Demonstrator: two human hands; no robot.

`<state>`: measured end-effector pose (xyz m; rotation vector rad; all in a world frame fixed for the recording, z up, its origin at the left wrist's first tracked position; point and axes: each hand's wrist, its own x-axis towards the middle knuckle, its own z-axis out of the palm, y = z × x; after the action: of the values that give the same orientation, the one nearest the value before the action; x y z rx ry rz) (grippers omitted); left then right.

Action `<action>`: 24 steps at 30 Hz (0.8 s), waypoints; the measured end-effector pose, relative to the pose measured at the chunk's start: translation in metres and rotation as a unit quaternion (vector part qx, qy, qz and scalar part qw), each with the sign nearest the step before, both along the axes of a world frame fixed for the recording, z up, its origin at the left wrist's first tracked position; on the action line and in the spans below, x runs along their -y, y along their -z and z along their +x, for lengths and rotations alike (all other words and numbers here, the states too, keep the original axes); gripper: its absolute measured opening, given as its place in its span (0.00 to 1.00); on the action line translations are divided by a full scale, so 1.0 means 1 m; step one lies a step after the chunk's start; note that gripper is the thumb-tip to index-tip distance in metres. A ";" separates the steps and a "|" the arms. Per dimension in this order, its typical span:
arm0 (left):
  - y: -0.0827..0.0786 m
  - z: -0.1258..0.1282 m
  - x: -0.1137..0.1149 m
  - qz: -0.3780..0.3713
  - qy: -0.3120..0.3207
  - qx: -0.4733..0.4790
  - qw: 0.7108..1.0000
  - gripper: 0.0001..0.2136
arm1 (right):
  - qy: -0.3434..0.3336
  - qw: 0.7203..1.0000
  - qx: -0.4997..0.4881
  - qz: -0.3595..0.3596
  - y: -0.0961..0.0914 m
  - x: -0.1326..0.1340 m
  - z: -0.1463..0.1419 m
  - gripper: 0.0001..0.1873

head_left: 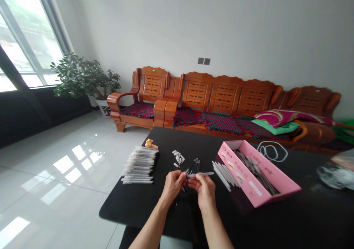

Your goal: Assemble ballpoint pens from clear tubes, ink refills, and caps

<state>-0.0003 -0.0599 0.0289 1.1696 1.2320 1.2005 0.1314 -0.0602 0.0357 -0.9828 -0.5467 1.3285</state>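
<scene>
Over the black table, a slim translucent white pen [206, 173] lies level between my two hands. My left hand [173, 184] is closed, its fingertips pinching the pen's left end. The barrel is gripped by my right hand [204, 190], with the thumb on top and the fingers curled below. Just beyond my fingers, several thin black pen refills [195, 165] fan out on the tabletop. Small white pieces like pen caps [179, 157] are scattered behind them. White tubes like pen barrels [224, 175] lie to the right of my right hand.
A row of white pens [139, 164] lies at the left edge, beside a small orange figurine [149, 142]. On the right, a pink box [256, 193] holds dark slender sticks. Behind it is a white loop of cord [272, 151]. Wooden sofas [196, 92] line the wall.
</scene>
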 end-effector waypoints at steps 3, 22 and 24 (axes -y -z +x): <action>-0.001 -0.001 -0.001 0.036 0.003 0.036 0.999 0.21 | 0.002 1.000 0.000 -0.006 -0.001 0.000 0.000 0.16; 0.015 -0.018 -0.028 0.096 -0.077 -0.096 0.988 0.16 | 0.033 0.999 -0.015 -0.038 0.007 -0.008 0.012 0.09; 0.018 -0.026 -0.041 0.111 -0.136 -0.214 0.961 0.14 | 0.025 0.999 -0.014 -0.037 0.007 -0.008 0.016 0.08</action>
<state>-0.0260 -0.0190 0.0106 1.5178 1.6555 1.3587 0.1470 -0.0518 0.0283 -1.0318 -0.4516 1.3238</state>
